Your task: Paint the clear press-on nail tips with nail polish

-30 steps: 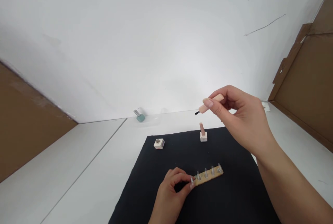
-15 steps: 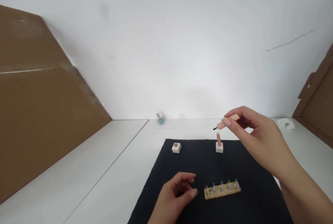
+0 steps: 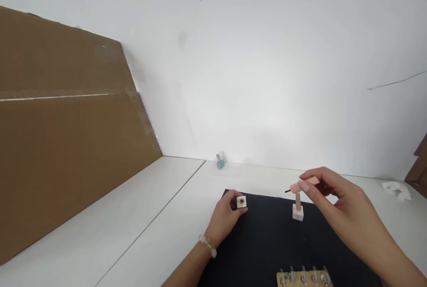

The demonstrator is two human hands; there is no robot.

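My left hand (image 3: pixel 230 211) grips a small white square nail polish bottle (image 3: pixel 243 204) by its sides; its dark round mouth is uncapped and tips toward me. Between the fingertips of my right hand (image 3: pixel 333 198) is a pink nail polish cap (image 3: pixel 312 183), its short dark brush (image 3: pixel 288 191) pointing left. Just below that cap stands a closed nail polish bottle (image 3: pixel 298 212) with a white square base and a pink top. Nearer to me, a tan strip (image 3: pixel 296 279) carries several clear nail tips on small stands, partly cut off by the frame's bottom edge.
A black cloth (image 3: pixel 263 242) covers part of the white table (image 3: pixel 160 233). By the wall lies a teal nail polish bottle (image 3: pixel 220 163). Crumpled white tissue (image 3: pixel 396 190) rests at the right. Brown cardboard (image 3: pixel 76 144) stands along the left side, with more at far right.
My left hand has reached forward and taken hold of the uncapped bottle, which is now tilted. My right hand still holds the brush cap over the pink-topped bottle. The view has shifted.
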